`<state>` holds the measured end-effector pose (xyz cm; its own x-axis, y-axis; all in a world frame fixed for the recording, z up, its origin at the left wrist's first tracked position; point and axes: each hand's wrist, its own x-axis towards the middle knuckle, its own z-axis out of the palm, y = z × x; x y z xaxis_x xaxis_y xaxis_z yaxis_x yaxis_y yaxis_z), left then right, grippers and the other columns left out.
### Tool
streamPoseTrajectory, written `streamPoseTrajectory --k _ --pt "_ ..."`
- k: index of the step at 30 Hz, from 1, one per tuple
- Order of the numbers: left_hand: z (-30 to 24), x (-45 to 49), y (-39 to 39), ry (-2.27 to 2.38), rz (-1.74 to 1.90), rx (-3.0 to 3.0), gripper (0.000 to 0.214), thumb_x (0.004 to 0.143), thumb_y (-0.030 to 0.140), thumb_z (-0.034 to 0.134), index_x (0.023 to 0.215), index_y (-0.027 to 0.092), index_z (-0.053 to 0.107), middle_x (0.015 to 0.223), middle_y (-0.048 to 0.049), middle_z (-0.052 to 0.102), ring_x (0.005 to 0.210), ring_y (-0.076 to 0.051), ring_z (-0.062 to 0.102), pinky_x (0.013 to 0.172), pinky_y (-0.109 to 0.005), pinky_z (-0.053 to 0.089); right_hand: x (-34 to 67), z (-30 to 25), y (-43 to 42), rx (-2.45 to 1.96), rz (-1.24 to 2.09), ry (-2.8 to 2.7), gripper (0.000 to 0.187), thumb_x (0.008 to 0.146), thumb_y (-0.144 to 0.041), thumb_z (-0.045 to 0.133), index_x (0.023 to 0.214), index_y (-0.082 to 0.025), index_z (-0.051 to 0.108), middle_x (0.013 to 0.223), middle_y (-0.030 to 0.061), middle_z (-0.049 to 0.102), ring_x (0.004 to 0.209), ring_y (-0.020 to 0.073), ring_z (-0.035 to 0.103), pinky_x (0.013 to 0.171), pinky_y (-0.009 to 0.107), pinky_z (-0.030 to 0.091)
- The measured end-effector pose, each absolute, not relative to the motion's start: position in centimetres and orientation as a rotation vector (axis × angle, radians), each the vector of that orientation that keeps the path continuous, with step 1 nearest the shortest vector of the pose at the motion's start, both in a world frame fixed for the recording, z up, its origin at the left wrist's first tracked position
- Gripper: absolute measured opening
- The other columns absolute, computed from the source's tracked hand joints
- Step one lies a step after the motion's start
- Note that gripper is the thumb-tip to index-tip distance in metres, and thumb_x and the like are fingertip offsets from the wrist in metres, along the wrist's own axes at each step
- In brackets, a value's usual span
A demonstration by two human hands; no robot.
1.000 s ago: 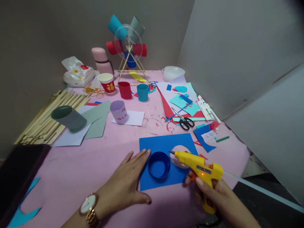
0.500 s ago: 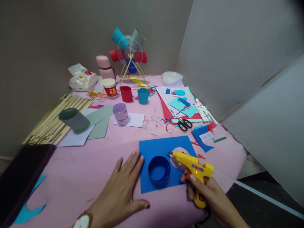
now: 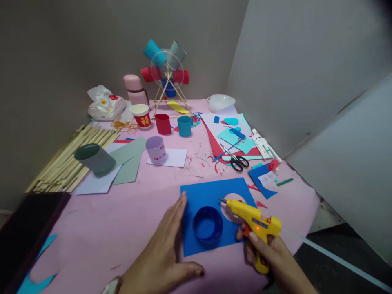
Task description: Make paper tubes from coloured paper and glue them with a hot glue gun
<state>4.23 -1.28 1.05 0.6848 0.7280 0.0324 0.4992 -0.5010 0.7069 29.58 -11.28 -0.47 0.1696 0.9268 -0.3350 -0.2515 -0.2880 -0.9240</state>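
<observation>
A yellow hot glue gun [image 3: 254,214] is in my right hand [image 3: 263,249], its fingers wrapped round the handle and by the orange trigger. The nozzle points left, and an orange light glows on the body. My left hand [image 3: 167,245] holds nothing; thumb and fingers are apart, at the left edge of a blue paper sheet [image 3: 191,196]. Between my hands a dark blue paper ring [image 3: 208,224] stands upright on the sheet. A round hole [image 3: 228,210] in the sheet shows pink cloth, partly hidden behind the glue gun.
Scissors [image 3: 235,158] lie beyond the sheet, near paper scraps [image 3: 237,139] and markers [image 3: 263,143]. A lilac cup [image 3: 156,149], red cup [image 3: 163,124] and teal cup [image 3: 184,126] stand mid-table. A stick-framed wheel [image 3: 167,77] is at the back. Wooden sticks [image 3: 65,159] lie left.
My left hand has turned from lying flat to standing more on its edge, fingers closer together. The glue gun has shifted slightly right and down in view.
</observation>
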Motion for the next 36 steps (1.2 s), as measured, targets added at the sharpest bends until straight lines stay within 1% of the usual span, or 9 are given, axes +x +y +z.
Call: streamPoseTrajectory --k 5,7,10,12,18,22,26,32,36 --pt "2.7 7.1 -0.2 0.738 0.442 2.023 0.126 0.063 0.046 0.086 0.149 0.041 -0.005 0.161 -0.0074 0.011 0.144 -0.032 0.017 0.112 -0.056 0.026 29.6 -0.4 -11.2 -1.383 1.405 -0.713 0.042 0.081 -0.055 0.067 0.088 -0.014 0.064 0.051 -0.0024 0.058 0.046 0.0088 0.049 0.046 0.020 0.032" --pt "3.0 7.8 0.2 0.664 0.469 2.073 0.121 0.064 0.038 0.087 0.149 0.045 0.002 0.157 -0.0046 0.025 0.142 -0.030 0.027 0.111 -0.054 0.030 29.7 -0.5 -11.3 -1.390 1.417 -0.699 0.042 0.081 -0.055 0.067 0.090 -0.015 0.063 0.050 -0.0024 0.058 0.045 0.0088 0.048 0.045 0.020 0.030" --pt "3.2 7.9 0.4 0.630 0.501 2.123 0.109 0.069 0.022 0.084 0.146 0.050 0.012 0.140 0.0013 0.051 0.127 -0.024 0.050 0.106 -0.045 0.042 29.7 -0.7 -11.4 -1.377 1.425 -0.668 0.040 0.082 -0.054 0.067 0.090 -0.016 0.063 0.051 -0.0022 0.059 0.045 0.0090 0.049 0.045 0.020 0.030" --pt "3.3 7.2 0.2 0.657 0.510 2.153 0.107 0.069 0.016 0.083 0.144 0.052 0.015 0.132 0.0034 0.057 0.119 -0.022 0.056 0.101 -0.041 0.047 29.6 -0.7 -11.4 -1.357 1.437 -0.644 0.038 0.081 -0.053 0.068 0.090 -0.016 0.065 0.052 -0.0024 0.059 0.046 0.0090 0.049 0.046 0.021 0.030" --pt "2.9 5.0 -1.0 0.751 0.464 2.233 0.112 0.067 0.014 0.082 0.146 0.047 0.010 0.137 -0.0014 0.053 0.123 -0.028 0.054 0.100 -0.045 0.049 29.6 -0.6 -11.6 -1.387 1.444 -0.576 0.035 0.078 -0.052 0.072 0.088 -0.019 0.068 0.054 -0.0027 0.057 0.050 0.0112 0.050 0.049 0.023 0.033" --pt "2.8 5.0 -1.0 0.708 0.502 2.242 0.122 0.061 0.004 0.083 0.149 0.041 0.006 0.149 -0.0073 0.040 0.133 -0.030 0.044 0.106 -0.047 0.041 29.7 -0.9 -11.7 -1.408 1.418 -0.616 0.032 0.081 -0.051 0.070 0.089 -0.020 0.069 0.055 -0.0023 0.058 0.050 0.0109 0.049 0.049 0.023 0.032" --pt "3.2 5.5 -1.0 0.730 0.502 2.212 0.128 0.059 -0.003 0.081 0.149 0.041 0.001 0.156 -0.0105 0.026 0.139 -0.032 0.033 0.106 -0.049 0.038 29.7 -0.8 -11.8 -1.416 1.421 -0.573 0.031 0.080 -0.050 0.071 0.091 -0.021 0.069 0.057 -0.0023 0.059 0.051 0.0113 0.049 0.049 0.023 0.034" --pt "2.4 6.3 -1.3 0.684 0.515 2.165 0.127 0.062 -0.003 0.081 0.149 0.040 -0.001 0.153 -0.0090 0.033 0.139 -0.029 0.034 0.111 -0.046 0.033 29.5 -0.3 -11.6 -1.442 1.416 -0.543 0.032 0.077 -0.051 0.073 0.088 -0.020 0.071 0.057 -0.0022 0.059 0.052 0.0110 0.051 0.051 0.022 0.036" --pt "1.8 6.4 -1.4 0.691 0.499 2.116 0.130 0.060 0.003 0.085 0.148 0.043 -0.001 0.153 -0.0071 0.034 0.138 -0.030 0.036 0.110 -0.049 0.033 29.6 -0.6 -11.6 -1.459 1.399 -0.543 0.035 0.076 -0.052 0.074 0.089 -0.020 0.071 0.059 -0.0025 0.057 0.051 0.0106 0.047 0.049 0.023 0.036"
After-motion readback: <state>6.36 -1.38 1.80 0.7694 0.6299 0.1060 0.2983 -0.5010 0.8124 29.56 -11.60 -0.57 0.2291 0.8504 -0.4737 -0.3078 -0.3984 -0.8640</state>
